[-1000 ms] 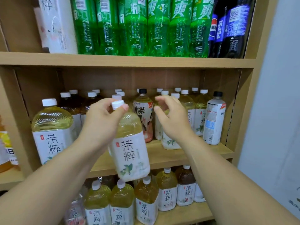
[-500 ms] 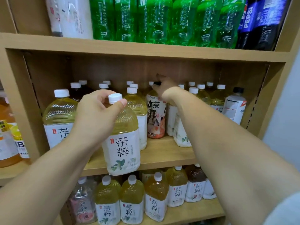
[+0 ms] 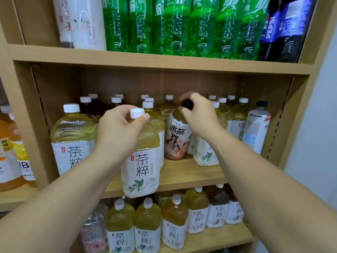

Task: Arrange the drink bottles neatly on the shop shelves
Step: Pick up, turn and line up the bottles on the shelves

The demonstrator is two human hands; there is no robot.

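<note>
My left hand (image 3: 119, 130) grips the neck of a large green-tea bottle (image 3: 141, 167) with a white cap, held at the front edge of the middle shelf (image 3: 191, 177). My right hand (image 3: 199, 114) is closed on the black cap of an orange-labelled tea bottle (image 3: 176, 141), which leans a little on that shelf. Another large green-tea bottle (image 3: 73, 137) stands at the left front. Several white-capped tea bottles (image 3: 238, 121) fill the back rows.
The top shelf holds green soda bottles (image 3: 175, 28), Pepsi bottles (image 3: 284, 28) at the right and white bottles (image 3: 82, 22) at the left. A white bottle with a black cap (image 3: 257, 128) stands at the far right. Smaller tea bottles (image 3: 175, 221) line the bottom shelf. Orange juice bottles (image 3: 11, 152) stand left.
My right hand reached in and took hold of the black-capped bottle's top, and the bottle now tilts. My left hand keeps the green-tea bottle at the shelf's front edge. The view came closer.
</note>
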